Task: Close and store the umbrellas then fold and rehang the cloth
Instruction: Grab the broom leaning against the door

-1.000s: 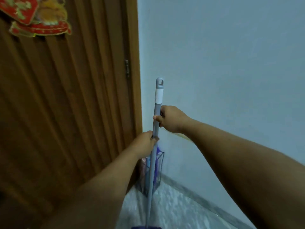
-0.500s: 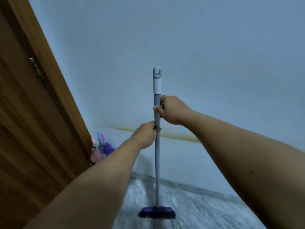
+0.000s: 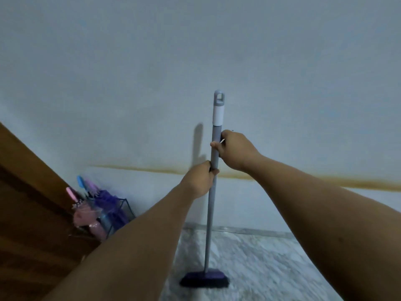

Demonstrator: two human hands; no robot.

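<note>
Closed umbrellas (image 3: 102, 210), one pink, one blue and one purple, are standing handles-up in a dark wire rack (image 3: 121, 216) on the floor. The rack is sitting in the corner, between the wooden door (image 3: 28, 213) at the left and the pale wall (image 3: 195, 51). The pink umbrella is lying nearest the door, the purple one nearest the wall side of the rack. No cloth is showing in this view.

Well to the right of the rack, a broom (image 3: 211, 192) is standing nearly upright in front of the wall. Its grey pole is ending at the top in a white sleeve and a grey hanging loop; its purple-and-black head is resting on the marbled floor (image 3: 271, 263).

Both hands are gripping the pole. The right hand (image 3: 233, 148) is wrapping it just below the white sleeve, thumb crossing the front of the pole. The left hand (image 3: 200, 178) is clasping it directly beneath, fingers curled round the shaft, the two hands lying near each other but apart. Both bare forearms are reaching in from the lower edge.

A yellowish-brown stain line (image 3: 325, 181) is running across the wall behind the hands, and the pole is casting a shadow on the wall at its left.
</note>
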